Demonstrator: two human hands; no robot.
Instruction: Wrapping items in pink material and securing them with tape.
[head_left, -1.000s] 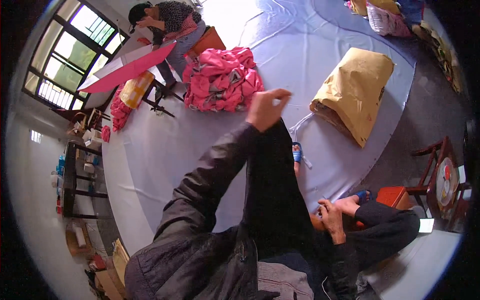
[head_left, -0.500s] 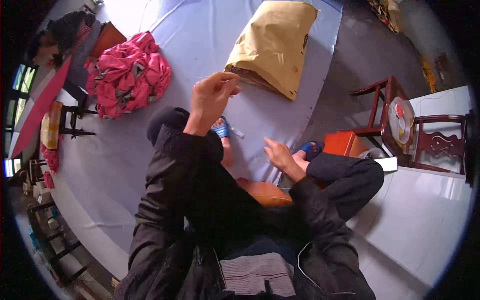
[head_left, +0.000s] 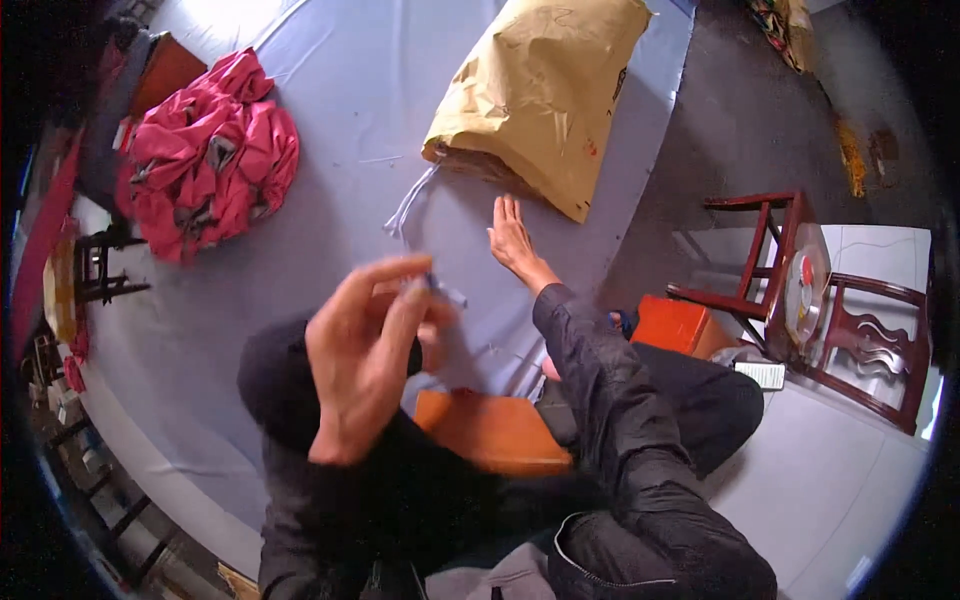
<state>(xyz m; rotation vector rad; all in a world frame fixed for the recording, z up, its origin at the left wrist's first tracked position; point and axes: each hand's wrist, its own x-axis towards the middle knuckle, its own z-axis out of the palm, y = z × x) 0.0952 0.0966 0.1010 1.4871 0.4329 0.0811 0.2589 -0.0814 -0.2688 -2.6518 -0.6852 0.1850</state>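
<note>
Right hand (head_left: 512,240), fingers spread straight, had come up near the bag (head_left: 545,100), seemingly within reach; left hand (head_left: 365,350), drawn back from it, hung curled, grip unclear.

sack (head_left: 535,105): tan | cloth (head_left: 215,165): pink (some grey) | sheet (head_left: 345,205): pale lilac

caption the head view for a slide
Right hand extended toward bulging brown paper sack, left hand raised, crumpled pink fabric heap at left

The left grip (head_left: 362,365) is blurred, and the top edge crops the paper sack (head_left: 545,90).
</note>
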